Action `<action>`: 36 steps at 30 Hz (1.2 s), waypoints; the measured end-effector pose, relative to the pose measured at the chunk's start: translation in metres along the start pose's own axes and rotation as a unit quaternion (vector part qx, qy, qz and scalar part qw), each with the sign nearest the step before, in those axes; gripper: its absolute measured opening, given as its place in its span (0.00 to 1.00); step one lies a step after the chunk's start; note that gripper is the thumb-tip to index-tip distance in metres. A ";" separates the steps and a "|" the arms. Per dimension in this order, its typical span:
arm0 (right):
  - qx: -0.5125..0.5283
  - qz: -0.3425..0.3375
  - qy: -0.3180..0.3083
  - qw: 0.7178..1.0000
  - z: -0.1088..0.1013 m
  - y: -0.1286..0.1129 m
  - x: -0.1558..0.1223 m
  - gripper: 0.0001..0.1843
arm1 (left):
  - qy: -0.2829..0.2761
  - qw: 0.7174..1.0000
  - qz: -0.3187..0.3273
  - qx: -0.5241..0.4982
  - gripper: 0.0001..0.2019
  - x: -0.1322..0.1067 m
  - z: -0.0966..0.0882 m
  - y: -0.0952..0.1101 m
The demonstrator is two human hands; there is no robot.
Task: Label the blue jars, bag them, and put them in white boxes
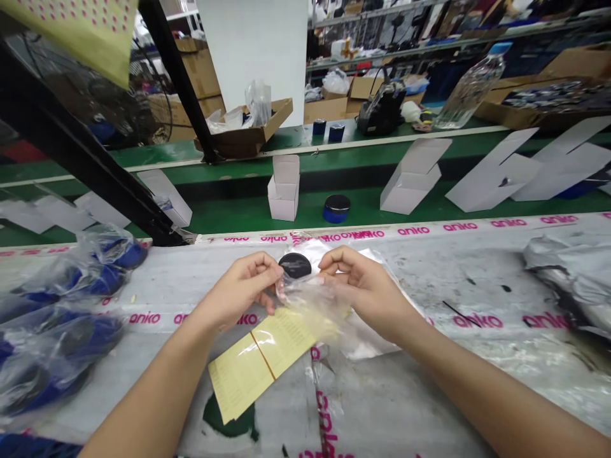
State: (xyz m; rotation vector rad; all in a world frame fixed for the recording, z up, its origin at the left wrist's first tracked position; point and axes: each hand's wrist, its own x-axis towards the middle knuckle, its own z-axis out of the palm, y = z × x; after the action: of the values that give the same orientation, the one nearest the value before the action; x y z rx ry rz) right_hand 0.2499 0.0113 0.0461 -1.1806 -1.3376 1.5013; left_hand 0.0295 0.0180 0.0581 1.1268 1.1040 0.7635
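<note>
Between my hands is a clear plastic bag (317,302), partly blurred. My left hand (243,283) pinches its left edge, fingers closed. The fingers of my right hand (367,289) are bent closed on its right side. Just behind the bag shows a round black disc-shaped thing (294,264); whether it lies inside the bag I cannot tell. Below sits a yellow sheet of printed labels (260,362), its upper right end under the bag. White sheet material (367,343) lies beneath my right hand.
Several blue-and-black round items in clear bags (62,312) lie at left. On the green conveyor (229,210) stand open white boxes (283,197) and a blue round container with a black top (337,208). A black post (181,83) rises at left. Grey plastic packaging (573,273) lies at right.
</note>
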 end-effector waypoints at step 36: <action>-0.408 -0.199 -0.110 0.884 -0.010 0.021 0.028 0.35 | -0.003 0.951 0.168 0.261 0.46 0.012 -0.006 -0.034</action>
State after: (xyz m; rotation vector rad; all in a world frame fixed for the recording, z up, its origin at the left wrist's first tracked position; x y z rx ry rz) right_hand 0.2527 0.0376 0.0218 -1.1132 -2.3359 0.7758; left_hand 0.0261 0.0206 0.0216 1.7978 1.1560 0.7445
